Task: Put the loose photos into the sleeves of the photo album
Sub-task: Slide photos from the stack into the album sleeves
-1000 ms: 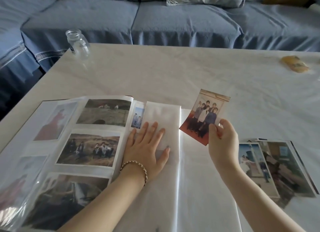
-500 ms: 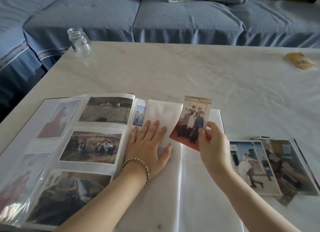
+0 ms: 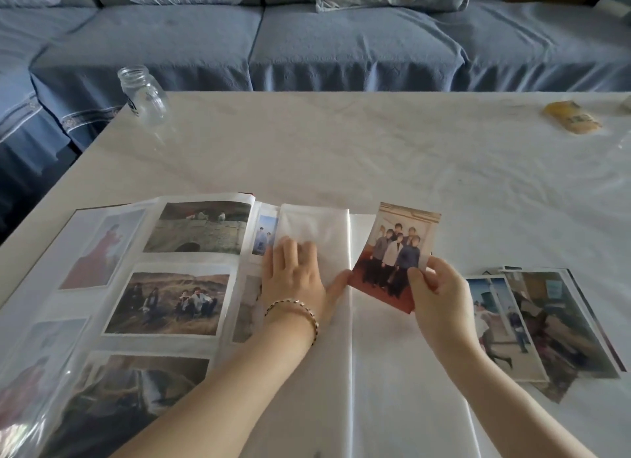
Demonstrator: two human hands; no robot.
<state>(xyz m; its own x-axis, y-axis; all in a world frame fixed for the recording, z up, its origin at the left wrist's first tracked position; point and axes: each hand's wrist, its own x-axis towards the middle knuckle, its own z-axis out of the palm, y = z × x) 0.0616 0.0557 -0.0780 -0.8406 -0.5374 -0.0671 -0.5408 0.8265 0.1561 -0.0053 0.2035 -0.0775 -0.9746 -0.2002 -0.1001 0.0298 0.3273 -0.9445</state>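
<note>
Head view: step = feeding photo [image 3: 396, 249] into sleeve [image 3: 317, 232]. L hand [image 3: 293, 280] flat, pressing sleeve on album [image 3: 392, 372]; R hand [image 3: 433, 293] pinching photo, tilted, corner at sleeve edge. Next, prob.: open sleeve mouth, square photo, slide in. Pile [image 3: 532, 321] beside album on desk [image 3: 375, 150].

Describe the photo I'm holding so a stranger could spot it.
On the white table, find the open photo album. Over its blank right page, the right hand pinches one photo. Unlike the flat loose pile beside it, it's tilted, showing a group on red floor.
</note>
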